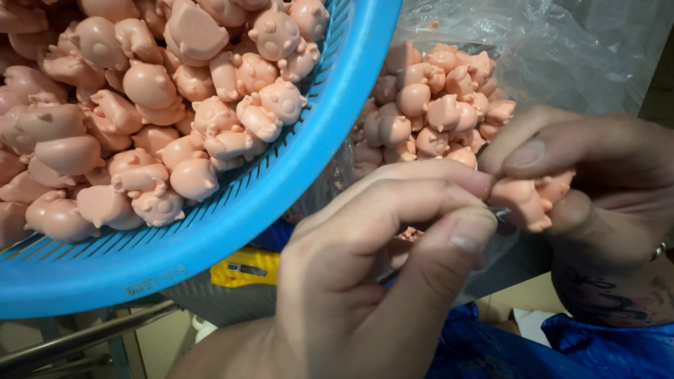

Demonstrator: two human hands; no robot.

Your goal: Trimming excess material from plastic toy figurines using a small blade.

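Observation:
My right hand (597, 189) pinches a small pink pig-shaped figure (530, 200) between thumb and fingers at the right. My left hand (379, 260) is closed in front of it, thumb and forefinger pinched on a small metal tool tip (501, 211) that touches the figure. A blue plastic basket (295, 161) at the upper left is heaped with several of the same pink figures (147, 119). Behind my hands, a clear plastic bag (547, 49) holds more pink figures (435, 112).
A yellow object (246, 267) lies under the basket's rim. A metal bar (84, 337) runs across the lower left. Blue plastic sheeting (562, 351) covers the lower right. A ring shows on my right hand (658, 250).

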